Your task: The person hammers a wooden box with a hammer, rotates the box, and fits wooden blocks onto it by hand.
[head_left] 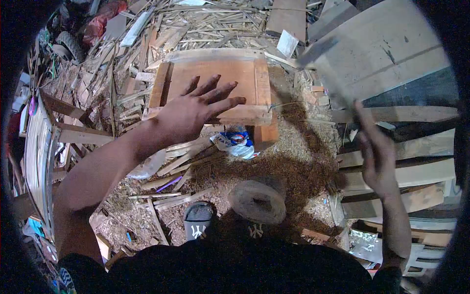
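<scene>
My left hand [188, 108] is open, fingers spread, over the near left part of a wooden box-like frame [210, 78] with raised side and front rails. Whether the palm touches the wood I cannot tell. To the right, my right hand [377, 159] is raised, its fingers curled and smeared by motion. A blurred greyish streak runs from its fingertips up and left, so what it holds is unclear. Below the frame's front rail [240, 115] lies a crumpled blue and white packet [237, 142].
Wood strips [210, 29] and shavings cover the ground. Stacked curved slats [401, 174] and a large board [387, 44] stand at the right. A leaning panel [39, 157] is at the left. A round worn block [257, 201] sits near my sandals [198, 223].
</scene>
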{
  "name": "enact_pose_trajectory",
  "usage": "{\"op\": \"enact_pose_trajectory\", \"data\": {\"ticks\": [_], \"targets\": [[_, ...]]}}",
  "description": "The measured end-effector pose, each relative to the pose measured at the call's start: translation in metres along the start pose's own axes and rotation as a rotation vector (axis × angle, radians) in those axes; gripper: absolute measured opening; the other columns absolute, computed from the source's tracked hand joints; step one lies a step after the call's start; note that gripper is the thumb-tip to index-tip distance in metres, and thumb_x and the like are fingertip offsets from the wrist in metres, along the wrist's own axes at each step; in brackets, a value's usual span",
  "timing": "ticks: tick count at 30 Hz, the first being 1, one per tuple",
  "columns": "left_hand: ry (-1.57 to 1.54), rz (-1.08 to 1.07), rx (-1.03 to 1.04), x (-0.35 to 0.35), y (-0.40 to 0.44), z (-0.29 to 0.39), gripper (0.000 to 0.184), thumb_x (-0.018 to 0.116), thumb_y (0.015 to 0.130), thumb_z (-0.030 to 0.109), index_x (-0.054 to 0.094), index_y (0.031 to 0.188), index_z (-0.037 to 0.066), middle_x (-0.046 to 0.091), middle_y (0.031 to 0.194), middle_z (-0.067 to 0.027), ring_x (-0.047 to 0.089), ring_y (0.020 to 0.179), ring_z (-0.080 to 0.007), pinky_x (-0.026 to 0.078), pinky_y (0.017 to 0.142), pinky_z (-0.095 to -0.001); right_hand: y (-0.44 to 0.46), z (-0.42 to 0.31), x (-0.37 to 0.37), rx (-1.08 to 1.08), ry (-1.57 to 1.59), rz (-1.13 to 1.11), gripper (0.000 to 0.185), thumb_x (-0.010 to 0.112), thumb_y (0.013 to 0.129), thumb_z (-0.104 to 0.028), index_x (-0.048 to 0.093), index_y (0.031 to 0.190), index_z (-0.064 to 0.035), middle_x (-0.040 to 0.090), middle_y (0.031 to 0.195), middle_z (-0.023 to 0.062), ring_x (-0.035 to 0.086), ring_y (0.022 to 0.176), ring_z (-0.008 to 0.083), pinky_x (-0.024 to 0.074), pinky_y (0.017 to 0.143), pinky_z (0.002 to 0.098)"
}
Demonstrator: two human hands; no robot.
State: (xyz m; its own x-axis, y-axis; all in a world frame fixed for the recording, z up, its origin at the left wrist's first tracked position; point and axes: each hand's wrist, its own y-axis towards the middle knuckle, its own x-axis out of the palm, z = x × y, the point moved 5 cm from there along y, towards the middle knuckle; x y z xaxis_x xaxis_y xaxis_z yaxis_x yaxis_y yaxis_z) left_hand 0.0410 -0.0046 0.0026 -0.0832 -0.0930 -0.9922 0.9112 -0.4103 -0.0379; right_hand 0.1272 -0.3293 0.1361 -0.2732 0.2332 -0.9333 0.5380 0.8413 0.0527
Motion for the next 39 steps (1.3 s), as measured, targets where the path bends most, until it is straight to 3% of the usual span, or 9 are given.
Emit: {"op": "enact_pose_trajectory", "data": {"ticks": [6,9,15,25,31,33,34,37,39], "targets": [[0.059,-0.034,-0.006,-0.002,0.000,0.003,0.083,0.059,0.088,0.004,0.022,0.157,0.029,0.017,0.166,-0.0089,0.019,0.151,-0.0383,0.017,0.122,-0.0574,-0.037,0.049,0.038,0.146,1.190,0.585,0.054,0.047,0.102,-0.010,0.032,0.153,0.0003,0.064,0.127,0.0143,0.051,0.074,0.0105,0.0459,0.068,0.0315],[0.038,-0.022,-0.022,-0.005,0.000,-0.002,0.084,0.064,0.082,0.005,0.029,0.155,0.027,0.016,0.166,-0.0065,0.018,0.151,-0.0375,0.019,0.121,-0.0566,-0.012,-0.006,0.044,0.257,0.056,-0.392,0.058,0.040,0.097,0.003,0.028,0.154,-0.0001,0.052,0.142,0.0277,0.054,0.131,0.0342,0.0398,0.110,0.0377],[0.022,-0.043,0.001,-0.002,0.001,0.000,0.086,0.065,0.083,0.006,0.026,0.157,0.029,0.015,0.166,-0.0060,0.017,0.151,-0.0367,0.017,0.122,-0.0559,0.007,-0.009,-0.019,0.057,-0.027,0.233,0.071,0.047,0.084,0.015,0.035,0.152,-0.0022,0.054,0.140,0.0256,0.059,0.125,0.0344,0.0481,0.102,0.0377],[-0.034,0.021,0.006,-0.003,0.001,0.000,0.087,0.063,0.082,0.003,0.026,0.156,0.028,0.015,0.166,-0.0060,0.016,0.152,-0.0368,0.017,0.122,-0.0562,-0.017,0.002,0.042,0.242,0.090,-0.333,0.056,0.044,0.096,0.005,0.037,0.151,-0.0014,0.057,0.139,0.0222,0.067,0.100,0.0229,0.0535,0.083,0.0288],[0.024,-0.043,-0.009,-0.001,0.002,-0.001,0.087,0.062,0.081,0.001,0.026,0.156,0.027,0.015,0.166,-0.0059,0.015,0.152,-0.0364,0.017,0.122,-0.0565,-0.009,0.011,-0.004,0.347,0.446,0.524,0.069,0.044,0.084,0.017,0.037,0.151,0.0000,0.051,0.145,0.0233,0.052,0.133,0.0315,0.0371,0.112,0.0412],[-0.012,0.004,0.005,0.000,0.002,-0.001,0.088,0.063,0.080,0.000,0.027,0.156,0.026,0.015,0.166,-0.0059,0.016,0.152,-0.0364,0.018,0.122,-0.0564,-0.021,0.000,0.020,-0.223,-0.054,0.745,0.067,0.050,0.084,0.014,0.040,0.149,0.0008,0.052,0.144,0.0233,0.054,0.130,0.0337,0.0404,0.109,0.0427],[-0.007,0.007,0.007,0.001,0.001,-0.002,0.088,0.063,0.080,0.000,0.027,0.156,0.026,0.015,0.166,-0.0059,0.016,0.152,-0.0364,0.018,0.122,-0.0564,-0.019,0.005,0.044,-0.033,-0.197,-0.026,0.070,0.058,0.083,0.009,0.039,0.150,0.0002,0.052,0.143,0.0239,0.055,0.129,0.0346,0.0418,0.108,0.0409],[0.003,0.013,0.008,-0.005,0.000,-0.005,0.078,0.058,0.090,0.004,0.024,0.156,0.026,0.019,0.165,-0.0100,0.020,0.150,-0.0393,0.018,0.121,-0.0578,-0.019,0.008,0.053,0.392,0.081,-0.412,0.073,0.058,0.080,0.011,0.039,0.150,0.0001,0.050,0.145,0.0237,0.054,0.131,0.0355,0.0414,0.109,0.0394],[0.061,-0.045,0.025,-0.003,0.000,-0.003,0.078,0.058,0.089,0.005,0.024,0.156,0.026,0.019,0.165,-0.0097,0.020,0.150,-0.0395,0.018,0.121,-0.0579,-0.005,0.001,0.029,-0.004,0.011,0.010,0.068,0.054,0.085,0.011,0.038,0.151,-0.0005,0.057,0.137,0.0212,0.065,0.109,0.0315,0.0503,0.095,0.0399]]}}
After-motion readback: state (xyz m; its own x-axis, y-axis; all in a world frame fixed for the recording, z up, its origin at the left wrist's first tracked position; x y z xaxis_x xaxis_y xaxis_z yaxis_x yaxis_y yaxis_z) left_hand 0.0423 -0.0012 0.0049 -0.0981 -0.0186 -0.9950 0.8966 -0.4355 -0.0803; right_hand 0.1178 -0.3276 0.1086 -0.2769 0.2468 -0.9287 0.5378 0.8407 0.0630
